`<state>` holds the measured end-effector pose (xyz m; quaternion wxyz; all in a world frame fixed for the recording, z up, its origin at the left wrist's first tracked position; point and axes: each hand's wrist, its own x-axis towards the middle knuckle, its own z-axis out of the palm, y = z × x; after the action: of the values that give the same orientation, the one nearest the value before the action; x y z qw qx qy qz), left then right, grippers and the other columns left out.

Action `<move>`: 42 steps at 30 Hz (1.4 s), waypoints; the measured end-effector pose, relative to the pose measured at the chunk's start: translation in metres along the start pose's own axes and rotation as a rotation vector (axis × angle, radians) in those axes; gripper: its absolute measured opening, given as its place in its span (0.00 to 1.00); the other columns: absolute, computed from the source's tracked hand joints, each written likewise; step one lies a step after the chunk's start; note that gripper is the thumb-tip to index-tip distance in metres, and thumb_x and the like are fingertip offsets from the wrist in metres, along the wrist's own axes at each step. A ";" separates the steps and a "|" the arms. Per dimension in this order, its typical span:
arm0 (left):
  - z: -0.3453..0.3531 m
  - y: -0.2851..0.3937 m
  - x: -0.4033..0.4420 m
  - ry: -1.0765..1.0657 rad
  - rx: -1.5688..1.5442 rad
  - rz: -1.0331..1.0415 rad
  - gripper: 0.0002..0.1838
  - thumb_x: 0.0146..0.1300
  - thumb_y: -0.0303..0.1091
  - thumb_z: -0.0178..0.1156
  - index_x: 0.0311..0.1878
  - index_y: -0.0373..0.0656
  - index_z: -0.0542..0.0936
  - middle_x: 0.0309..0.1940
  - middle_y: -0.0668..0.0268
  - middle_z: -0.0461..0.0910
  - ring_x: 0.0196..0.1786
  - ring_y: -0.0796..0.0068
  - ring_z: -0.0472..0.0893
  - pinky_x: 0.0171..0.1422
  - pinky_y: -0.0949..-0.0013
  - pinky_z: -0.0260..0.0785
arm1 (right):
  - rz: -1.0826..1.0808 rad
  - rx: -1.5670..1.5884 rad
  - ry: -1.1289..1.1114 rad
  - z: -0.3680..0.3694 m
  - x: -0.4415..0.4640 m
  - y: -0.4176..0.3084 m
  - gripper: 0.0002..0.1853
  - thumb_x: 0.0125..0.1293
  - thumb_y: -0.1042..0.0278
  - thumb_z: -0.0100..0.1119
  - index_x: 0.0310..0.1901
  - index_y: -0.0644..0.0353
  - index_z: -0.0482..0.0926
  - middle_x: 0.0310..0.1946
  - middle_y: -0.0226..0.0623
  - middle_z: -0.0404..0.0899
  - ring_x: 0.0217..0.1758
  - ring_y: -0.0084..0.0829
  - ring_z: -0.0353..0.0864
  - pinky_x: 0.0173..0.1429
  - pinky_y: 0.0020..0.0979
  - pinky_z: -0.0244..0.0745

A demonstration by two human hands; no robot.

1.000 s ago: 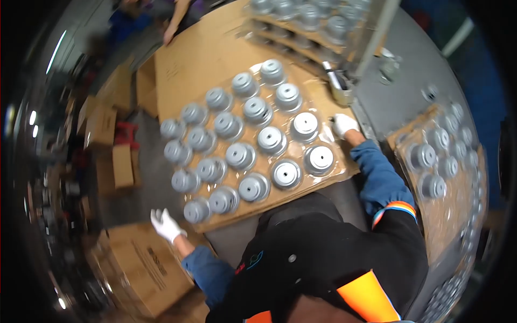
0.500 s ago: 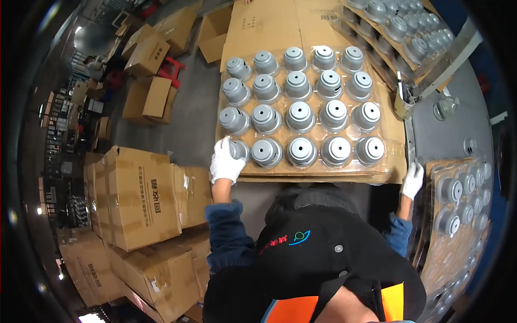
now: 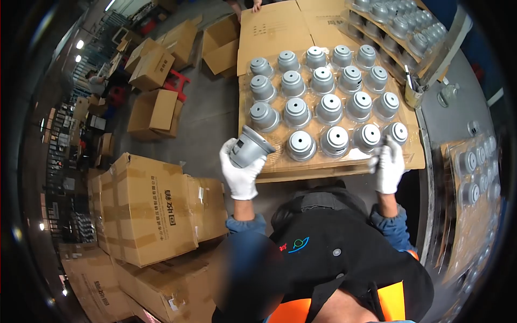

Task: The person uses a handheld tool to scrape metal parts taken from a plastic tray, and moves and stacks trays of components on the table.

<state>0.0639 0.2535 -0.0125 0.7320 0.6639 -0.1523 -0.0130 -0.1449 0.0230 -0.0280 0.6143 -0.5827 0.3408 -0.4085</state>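
A grey metal cup-shaped part point(image 3: 251, 147) is tilted in my left hand point(image 3: 240, 173), which wears a white glove and grips it above the near left corner of a clear plastic tray point(image 3: 276, 156). Rows of similar grey parts point(image 3: 329, 109) stand in that tray with their holed ends up. My right hand point(image 3: 388, 167), also gloved, is at the near right corner, its fingertips beside the corner part point(image 3: 396, 132). The fingers are bent and blurred, so whether they touch or hold anything is unclear.
Cardboard boxes point(image 3: 146, 210) are stacked at the left, with open boxes point(image 3: 154, 114) and a red stool point(image 3: 176, 85) beyond. A pen holder point(image 3: 413, 96) stands by a metal post. More trays of parts point(image 3: 471, 173) lie right. Another person's hand point(image 3: 257, 6) touches the far cardboard.
My left hand has lifted the near left corner part out of the tray and tipped it. My right hand has moved from the table's right edge to the near right parts.
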 end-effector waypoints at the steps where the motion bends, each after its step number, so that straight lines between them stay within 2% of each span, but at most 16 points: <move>1: 0.002 -0.005 -0.004 0.010 -0.006 0.069 0.41 0.36 0.20 0.74 0.57 0.39 0.66 0.49 0.63 0.70 0.50 0.73 0.73 0.54 0.69 0.72 | 0.010 -0.089 -0.069 0.022 -0.009 -0.010 0.12 0.73 0.68 0.43 0.51 0.66 0.69 0.27 0.36 0.77 0.16 0.18 0.70 0.21 0.20 0.65; 3: 0.014 0.004 -0.018 0.021 -0.072 0.054 0.40 0.37 0.20 0.74 0.56 0.41 0.66 0.49 0.64 0.70 0.51 0.72 0.73 0.55 0.68 0.71 | -0.146 -0.070 -0.228 0.058 -0.023 -0.012 0.10 0.73 0.66 0.43 0.46 0.65 0.69 0.29 0.38 0.80 0.14 0.18 0.67 0.19 0.19 0.63; 6: 0.024 0.005 -0.038 0.030 -0.155 0.012 0.39 0.38 0.20 0.74 0.56 0.41 0.66 0.50 0.64 0.70 0.52 0.72 0.73 0.57 0.68 0.70 | -0.041 -0.027 -0.300 0.103 -0.042 -0.011 0.09 0.72 0.67 0.43 0.46 0.62 0.70 0.32 0.36 0.80 0.16 0.20 0.71 0.24 0.23 0.68; 7: 0.026 0.005 -0.043 0.054 -0.251 -0.054 0.39 0.39 0.20 0.73 0.57 0.41 0.66 0.50 0.64 0.70 0.52 0.72 0.73 0.58 0.68 0.69 | -0.293 -0.101 -0.170 0.121 -0.043 0.010 0.09 0.71 0.68 0.45 0.47 0.61 0.71 0.28 0.36 0.79 0.23 0.24 0.76 0.30 0.26 0.73; 10: 0.028 0.005 -0.054 0.063 -0.402 -0.156 0.38 0.41 0.18 0.71 0.58 0.40 0.65 0.51 0.63 0.70 0.53 0.71 0.73 0.60 0.67 0.67 | -0.296 0.063 -0.163 0.148 -0.058 0.005 0.07 0.66 0.70 0.54 0.44 0.61 0.74 0.29 0.41 0.81 0.31 0.35 0.83 0.36 0.31 0.76; 11: 0.027 0.004 -0.057 0.047 -0.389 -0.205 0.37 0.44 0.17 0.68 0.59 0.40 0.64 0.53 0.63 0.69 0.55 0.70 0.72 0.61 0.65 0.66 | -0.363 -0.150 -0.123 0.149 -0.060 0.017 0.08 0.64 0.71 0.56 0.44 0.62 0.75 0.30 0.44 0.81 0.30 0.40 0.83 0.36 0.33 0.77; 12: 0.025 0.003 -0.058 0.029 -0.374 -0.255 0.36 0.47 0.17 0.66 0.61 0.40 0.63 0.54 0.63 0.68 0.57 0.68 0.71 0.63 0.63 0.65 | -0.361 -0.152 -0.114 0.150 -0.060 0.021 0.08 0.64 0.71 0.56 0.44 0.62 0.75 0.30 0.44 0.81 0.30 0.40 0.83 0.36 0.33 0.77; 14: 0.018 0.007 -0.057 -0.022 -0.398 -0.288 0.39 0.41 0.18 0.70 0.59 0.41 0.62 0.55 0.62 0.67 0.56 0.69 0.71 0.61 0.64 0.66 | -0.617 -0.263 -0.021 0.151 -0.056 0.029 0.10 0.69 0.72 0.50 0.49 0.64 0.72 0.30 0.36 0.79 0.32 0.21 0.77 0.39 0.25 0.74; 17: 0.000 -0.011 -0.051 -0.497 -0.238 0.022 0.47 0.36 0.20 0.73 0.59 0.48 0.56 0.66 0.59 0.56 0.64 0.62 0.66 0.66 0.60 0.65 | -0.381 -0.128 0.022 0.145 -0.056 0.020 0.11 0.70 0.71 0.49 0.49 0.64 0.74 0.31 0.36 0.80 0.31 0.24 0.78 0.38 0.25 0.73; 21: 0.007 0.005 -0.036 -0.667 -0.311 -0.041 0.59 0.34 0.29 0.78 0.67 0.48 0.48 0.65 0.56 0.55 0.65 0.59 0.65 0.65 0.58 0.65 | -0.406 -0.151 0.060 0.134 -0.055 0.018 0.10 0.69 0.72 0.50 0.50 0.64 0.74 0.32 0.38 0.82 0.32 0.26 0.81 0.38 0.25 0.75; 23: 0.010 0.012 -0.028 -0.848 0.041 0.073 0.63 0.30 0.30 0.78 0.68 0.42 0.44 0.62 0.53 0.56 0.64 0.57 0.64 0.66 0.57 0.60 | -0.377 -0.175 0.058 0.128 -0.054 0.018 0.11 0.69 0.72 0.51 0.50 0.64 0.74 0.35 0.40 0.82 0.35 0.28 0.82 0.40 0.26 0.76; 28: 0.027 -0.002 -0.021 -0.845 0.285 0.298 0.61 0.27 0.32 0.79 0.66 0.44 0.50 0.57 0.56 0.62 0.59 0.59 0.69 0.62 0.58 0.65 | -0.401 -0.295 0.093 0.112 -0.043 0.005 0.11 0.68 0.72 0.52 0.50 0.64 0.75 0.36 0.43 0.83 0.36 0.33 0.83 0.41 0.28 0.76; 30: 0.037 0.003 -0.021 -0.835 0.331 0.510 0.57 0.26 0.33 0.78 0.62 0.43 0.55 0.53 0.57 0.63 0.56 0.60 0.70 0.59 0.59 0.66 | -0.242 -0.251 0.025 0.105 -0.038 0.005 0.11 0.68 0.71 0.52 0.50 0.64 0.75 0.36 0.45 0.82 0.37 0.38 0.84 0.41 0.31 0.77; 34: 0.055 0.003 -0.033 -0.842 0.279 0.351 0.55 0.24 0.31 0.75 0.61 0.43 0.56 0.51 0.58 0.63 0.53 0.62 0.71 0.57 0.62 0.66 | -0.238 -0.345 -0.018 0.086 -0.018 -0.005 0.11 0.67 0.70 0.52 0.49 0.63 0.75 0.34 0.46 0.81 0.35 0.44 0.82 0.40 0.35 0.76; 39: 0.079 0.002 -0.042 -0.869 0.187 0.269 0.52 0.26 0.30 0.73 0.61 0.42 0.57 0.47 0.56 0.65 0.49 0.60 0.73 0.54 0.61 0.67 | -0.163 -0.264 -0.025 0.062 -0.010 -0.013 0.10 0.68 0.68 0.53 0.47 0.62 0.75 0.31 0.46 0.80 0.33 0.41 0.83 0.37 0.35 0.75; 42: 0.089 -0.006 -0.049 -0.895 0.141 0.171 0.54 0.24 0.29 0.74 0.61 0.44 0.56 0.50 0.58 0.65 0.51 0.63 0.72 0.55 0.63 0.67 | -0.283 -0.357 0.027 0.049 -0.004 -0.021 0.10 0.68 0.68 0.53 0.47 0.62 0.75 0.30 0.45 0.80 0.31 0.39 0.82 0.36 0.33 0.75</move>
<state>-0.0028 0.1775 -0.0218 0.5455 0.6264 -0.5082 -0.2276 -0.1054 0.0484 -0.0033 0.4332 -0.7188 0.3307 -0.4315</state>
